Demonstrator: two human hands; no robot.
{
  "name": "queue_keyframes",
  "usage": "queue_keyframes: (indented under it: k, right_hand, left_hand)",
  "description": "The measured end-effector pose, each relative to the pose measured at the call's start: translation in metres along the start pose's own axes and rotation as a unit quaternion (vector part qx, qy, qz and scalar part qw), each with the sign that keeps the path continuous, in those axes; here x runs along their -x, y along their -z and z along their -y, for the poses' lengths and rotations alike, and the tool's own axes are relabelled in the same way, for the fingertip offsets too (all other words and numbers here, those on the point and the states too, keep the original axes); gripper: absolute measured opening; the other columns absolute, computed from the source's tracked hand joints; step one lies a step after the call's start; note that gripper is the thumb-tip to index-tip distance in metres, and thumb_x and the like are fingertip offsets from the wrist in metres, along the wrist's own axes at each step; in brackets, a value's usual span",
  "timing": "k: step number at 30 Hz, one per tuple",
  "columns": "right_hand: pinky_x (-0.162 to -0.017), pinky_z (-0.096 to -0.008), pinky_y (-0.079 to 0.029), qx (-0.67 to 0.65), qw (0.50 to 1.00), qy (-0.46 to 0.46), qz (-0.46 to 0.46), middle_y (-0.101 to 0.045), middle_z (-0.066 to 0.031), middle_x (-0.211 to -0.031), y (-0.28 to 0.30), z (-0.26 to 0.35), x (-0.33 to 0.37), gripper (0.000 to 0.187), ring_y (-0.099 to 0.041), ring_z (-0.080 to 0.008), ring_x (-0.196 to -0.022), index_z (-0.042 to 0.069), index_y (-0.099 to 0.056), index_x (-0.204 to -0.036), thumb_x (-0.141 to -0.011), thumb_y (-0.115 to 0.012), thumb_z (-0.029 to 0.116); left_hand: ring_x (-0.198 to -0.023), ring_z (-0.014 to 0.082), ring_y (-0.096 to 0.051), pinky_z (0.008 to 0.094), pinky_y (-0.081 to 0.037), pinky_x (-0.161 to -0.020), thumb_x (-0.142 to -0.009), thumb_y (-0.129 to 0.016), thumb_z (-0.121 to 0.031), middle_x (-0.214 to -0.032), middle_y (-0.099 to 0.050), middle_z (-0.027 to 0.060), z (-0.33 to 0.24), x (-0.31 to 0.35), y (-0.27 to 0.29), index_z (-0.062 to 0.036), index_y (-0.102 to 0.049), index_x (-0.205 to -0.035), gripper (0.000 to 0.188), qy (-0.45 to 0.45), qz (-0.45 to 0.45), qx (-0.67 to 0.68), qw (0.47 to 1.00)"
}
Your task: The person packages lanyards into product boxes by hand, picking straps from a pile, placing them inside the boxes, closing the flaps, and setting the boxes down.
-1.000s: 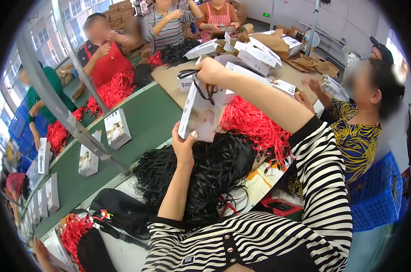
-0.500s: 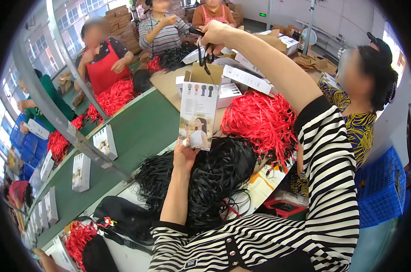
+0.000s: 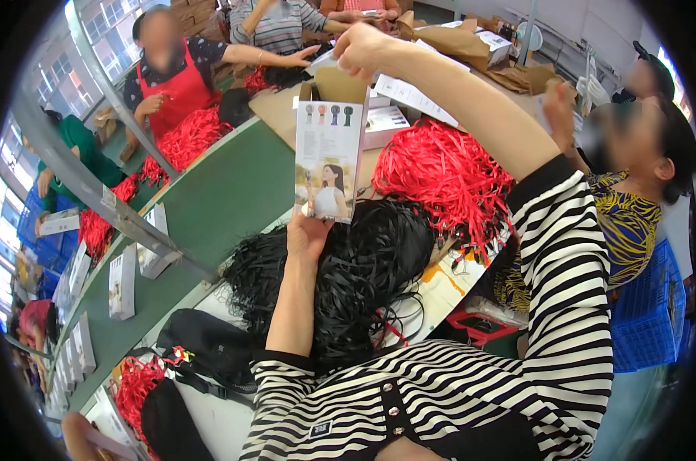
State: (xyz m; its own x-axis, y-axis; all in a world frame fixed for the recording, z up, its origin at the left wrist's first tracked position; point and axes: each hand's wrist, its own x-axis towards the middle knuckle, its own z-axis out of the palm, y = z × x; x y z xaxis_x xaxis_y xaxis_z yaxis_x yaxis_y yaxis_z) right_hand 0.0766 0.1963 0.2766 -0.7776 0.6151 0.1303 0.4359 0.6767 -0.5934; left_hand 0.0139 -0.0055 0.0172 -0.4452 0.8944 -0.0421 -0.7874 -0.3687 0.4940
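The left hand (image 3: 308,237) pinched the base of a tall, white, printed cardboard box (image 3: 325,154); the right hand (image 3: 362,51) curled over its open top, grip unclear. Filling seemed underway, the next move calling for steadiness.

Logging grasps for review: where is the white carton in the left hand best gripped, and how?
The printed carton is likely best gripped at its lower end, from below, as the left hand does: it's tall, nearly upright, top open, so a low hold leaves that opening clear.
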Motion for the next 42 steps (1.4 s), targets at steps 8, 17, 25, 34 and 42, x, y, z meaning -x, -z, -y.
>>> queue_keyframes:
  k: [8, 17, 25, 34, 42]
  right_hand:
    - [-0.048, -0.0202, -0.041, -0.229, 0.969, 0.08, -0.047, -0.057, -0.0033, -0.068, -0.051, -0.013, 0.124, 0.023, -0.052, -0.0071, -0.055, -0.002, -0.059, -0.092, -0.074, -0.051, 0.008]
    - [-0.053, -0.0188, -0.043, -0.45, 0.876, -0.026, 0.171, -0.059, -0.0069, -0.078, -0.14, -0.05, 0.237, 0.014, -0.053, -0.0083, -0.059, -0.003, -0.058, -0.088, -0.077, -0.052, 0.002]
    - [-0.05, -0.0176, -0.042, -0.406, 0.901, -0.12, 0.093, -0.06, -0.0062, -0.075, -0.142, -0.084, 0.24, 0.015, -0.053, -0.0072, -0.058, -0.003, -0.058, -0.089, -0.076, -0.051, 0.002]
    - [-0.06, -0.0276, -0.043, -0.034, 0.98, 0.099, -0.169, -0.054, -0.0113, -0.072, -0.173, -0.096, 0.198, 0.014, -0.055, -0.0208, -0.065, -0.002, -0.056, -0.083, -0.071, -0.049, -0.003]
    - [-0.064, -0.0305, -0.044, -0.065, 0.977, 0.174, -0.104, -0.056, -0.0123, -0.076, -0.201, -0.065, 0.162, 0.015, -0.056, -0.0265, -0.071, 0.002, -0.059, -0.082, -0.07, -0.05, -0.001]
  left_hand:
    - [-0.105, 0.0279, -0.042, 0.0473, -0.035, -0.089, -0.079, -0.045, -0.022, -0.115, -0.042, 0.0123, -0.058, -0.002, -0.007, -0.0072, -0.041, -0.114, 0.038, -0.073, -0.082, 0.049, 0.993]
    - [-0.101, 0.0304, -0.047, 0.0534, -0.039, -0.081, -0.075, -0.054, -0.016, -0.11, -0.047, 0.0125, -0.168, -0.028, 0.131, -0.0099, -0.043, -0.113, 0.04, -0.242, -0.22, 0.111, 0.938]
    - [-0.098, 0.0338, -0.046, 0.0418, -0.036, -0.084, -0.058, -0.068, -0.029, -0.104, -0.047, 0.0249, -0.157, -0.026, 0.091, 0.0059, -0.048, -0.103, 0.06, -0.398, -0.561, -0.65, 0.324]
    - [-0.044, 0.0075, -0.046, 0.0187, -0.035, -0.037, -0.074, -0.052, -0.004, -0.071, -0.061, 0.0089, -0.052, -0.011, 0.037, 0.0029, -0.056, -0.096, 0.023, -0.161, -0.21, -0.422, 0.867]
    - [-0.043, 0.0057, -0.045, 0.0174, -0.035, -0.038, -0.076, -0.051, -0.006, -0.073, -0.062, 0.0089, -0.048, -0.008, 0.046, 0.0015, -0.057, -0.096, 0.022, -0.112, -0.255, -0.374, 0.884]
